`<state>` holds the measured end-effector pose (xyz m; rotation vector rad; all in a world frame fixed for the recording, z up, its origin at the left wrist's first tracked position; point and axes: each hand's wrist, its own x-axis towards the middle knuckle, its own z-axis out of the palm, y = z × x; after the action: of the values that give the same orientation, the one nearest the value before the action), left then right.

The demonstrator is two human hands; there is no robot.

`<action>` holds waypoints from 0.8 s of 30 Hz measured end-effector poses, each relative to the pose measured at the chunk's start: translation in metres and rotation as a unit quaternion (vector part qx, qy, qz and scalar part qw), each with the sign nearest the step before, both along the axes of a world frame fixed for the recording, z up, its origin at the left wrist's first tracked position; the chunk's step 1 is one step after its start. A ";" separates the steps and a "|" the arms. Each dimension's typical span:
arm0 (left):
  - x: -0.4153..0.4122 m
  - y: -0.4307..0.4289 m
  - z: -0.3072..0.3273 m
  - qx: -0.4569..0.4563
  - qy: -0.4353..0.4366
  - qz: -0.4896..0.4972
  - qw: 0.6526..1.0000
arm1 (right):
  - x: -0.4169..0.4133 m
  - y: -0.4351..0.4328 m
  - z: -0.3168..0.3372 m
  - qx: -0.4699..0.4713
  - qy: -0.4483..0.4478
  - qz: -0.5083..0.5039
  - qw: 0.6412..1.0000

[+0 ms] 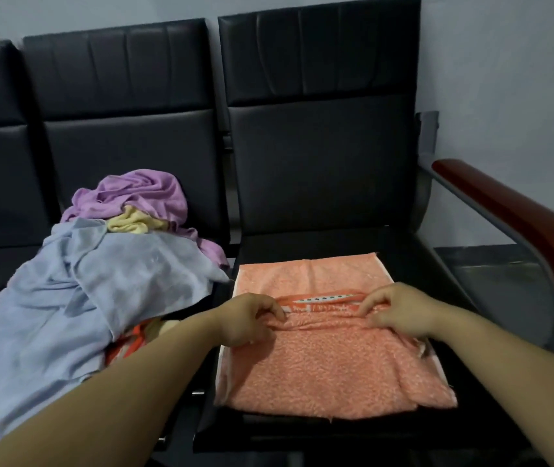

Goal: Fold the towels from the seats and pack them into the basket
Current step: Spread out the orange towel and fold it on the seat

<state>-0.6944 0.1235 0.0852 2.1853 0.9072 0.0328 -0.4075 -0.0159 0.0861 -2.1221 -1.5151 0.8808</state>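
Observation:
An orange-pink towel [329, 372] lies spread on the right-hand black seat [403, 251], its near part doubled over so a patterned orange and white border shows along the fold. My left hand [246, 320] pinches the folded edge at its left end. My right hand [400, 310] pinches the same edge at its right end. On the middle seat sits a heap of unfolded towels: a light blue one [66, 298] on top in front, a purple one [144, 193] behind, a pale yellow one [134, 222] between them. No basket is in view.
A striped orange cloth [130, 342] pokes out from under the blue towel. A dark red wooden armrest [518, 217] on a grey metal frame runs along the right side of the seat. The black backrests [319, 112] stand against a pale wall.

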 end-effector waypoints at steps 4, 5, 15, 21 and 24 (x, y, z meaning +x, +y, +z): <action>-0.003 0.012 -0.005 -0.109 -0.003 -0.009 0.994 | 0.000 0.001 0.000 -0.058 0.027 0.016 0.998; -0.008 0.013 -0.004 -0.167 0.008 -0.026 0.986 | 0.001 -0.002 0.005 -0.103 0.061 0.030 0.992; -0.023 0.032 -0.002 -0.215 -0.084 0.061 0.971 | 0.030 0.002 0.013 -0.111 0.238 -0.082 0.961; -0.025 0.046 -0.016 -0.142 -0.084 0.144 0.976 | 0.028 0.013 0.004 -0.062 0.201 -0.136 0.968; -0.021 0.047 -0.022 -0.115 -0.081 0.181 0.973 | 0.028 0.015 -0.002 -0.050 0.153 -0.129 0.978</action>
<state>-0.7155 0.1709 0.0634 1.7555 1.1435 0.2660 -0.3791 -0.0011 0.0844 -2.0737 -1.0361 1.1436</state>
